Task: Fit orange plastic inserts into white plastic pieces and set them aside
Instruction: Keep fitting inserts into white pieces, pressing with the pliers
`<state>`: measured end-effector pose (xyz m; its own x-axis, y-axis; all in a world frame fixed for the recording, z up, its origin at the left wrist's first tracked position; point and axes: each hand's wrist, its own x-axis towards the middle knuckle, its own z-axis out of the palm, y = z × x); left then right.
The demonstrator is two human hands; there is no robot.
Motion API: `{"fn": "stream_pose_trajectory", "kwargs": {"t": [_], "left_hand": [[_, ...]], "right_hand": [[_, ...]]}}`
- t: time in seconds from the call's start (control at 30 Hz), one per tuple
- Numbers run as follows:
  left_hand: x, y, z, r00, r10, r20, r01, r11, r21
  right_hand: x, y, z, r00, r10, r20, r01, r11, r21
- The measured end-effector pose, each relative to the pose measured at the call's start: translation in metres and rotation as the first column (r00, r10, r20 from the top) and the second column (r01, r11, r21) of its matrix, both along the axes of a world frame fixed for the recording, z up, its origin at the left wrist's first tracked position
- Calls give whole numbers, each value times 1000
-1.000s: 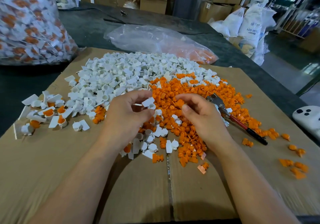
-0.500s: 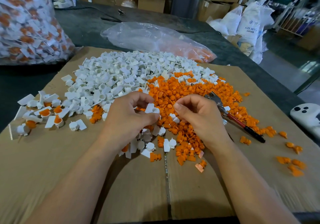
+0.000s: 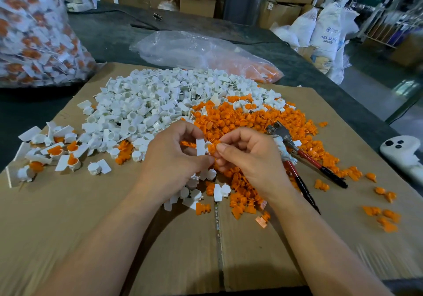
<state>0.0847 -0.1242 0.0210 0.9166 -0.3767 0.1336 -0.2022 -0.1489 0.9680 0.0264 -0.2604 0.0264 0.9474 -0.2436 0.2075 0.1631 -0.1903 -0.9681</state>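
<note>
Your left hand is curled round a white piece, thumb & fingers pinching its flat tab, held just above the cardboard. Right hand comes in from the other side, fingertips pinched on an orange insert, which is touching the white piece's round end. Can't tell if it's seated. Both hands meet mid-frame, over the seam where the two heaps run together.

Behind your left hand: big heap of white pieces. Behind & under your right: heap of orange inserts, a few strays off to the right on the cardboard. Far left, apart from the heaps, a small group of assembled pieces, white w/ orange showing inside.

Red-handled pliers lie just beside your right hand, partly on the orange heap. Clear plastic bag lies at the back, w/ some orange in it. A stuffed bag of white & orange parts stands top left. White gadget at the right edge.
</note>
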Motion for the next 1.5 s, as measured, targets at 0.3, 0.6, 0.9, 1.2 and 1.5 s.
{"fn": "stream_pose_trajectory", "kwargs": {"t": [0.3, 0.6, 0.9, 1.2, 1.5], "left_hand": [[-1, 5, 3, 984, -156, -87, 141, 977, -160], [-1, 5, 5, 957, -243, -159, 188, 936, -297], [-3, 4, 7, 965, -241, -101, 209, 944, -255], [-2, 2, 6, 960, -256, -112, 212, 928, -306], [-3, 3, 6, 964, -251, -89, 212, 926, -311]], "right_hand": [[1, 1, -3, 995, -91, 45, 94, 993, -67], [0, 2, -2, 983, -154, 101, 170, 970, -174], [0, 3, -3, 975, -175, 138, 206, 946, -249], [-2, 3, -4, 963, -194, 189, 242, 931, -272], [-2, 4, -6, 954, -172, 246, 253, 903, -347]]}}
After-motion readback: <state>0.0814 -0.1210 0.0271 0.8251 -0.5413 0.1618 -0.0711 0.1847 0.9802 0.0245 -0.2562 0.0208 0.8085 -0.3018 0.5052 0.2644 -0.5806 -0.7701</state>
